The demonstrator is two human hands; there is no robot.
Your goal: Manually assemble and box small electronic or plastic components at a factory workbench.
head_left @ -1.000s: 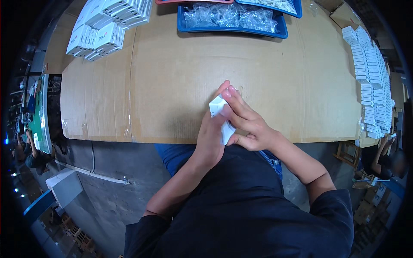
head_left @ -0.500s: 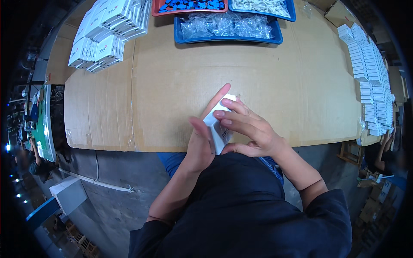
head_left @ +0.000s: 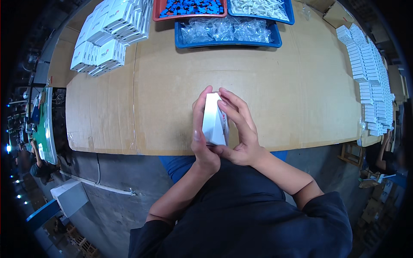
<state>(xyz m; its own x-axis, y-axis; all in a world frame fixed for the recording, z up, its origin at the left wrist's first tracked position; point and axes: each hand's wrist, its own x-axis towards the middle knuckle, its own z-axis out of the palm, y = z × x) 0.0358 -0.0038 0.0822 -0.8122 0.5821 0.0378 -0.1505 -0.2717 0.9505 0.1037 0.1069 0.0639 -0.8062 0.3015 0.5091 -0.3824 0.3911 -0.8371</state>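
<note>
At the centre of the frame, both hands clasp a small white cardboard box above the near edge of the cardboard-covered bench. The left hand wraps its left side, thumb along the edge; the right hand lays its fingers over the top face, probably pressing it into shape. Stacked white boxes sit at upper left, a blue tray of clear bags at top centre

Cardboard-covered table over grey concrete floor; dim surroundings, small lights at left.
</note>
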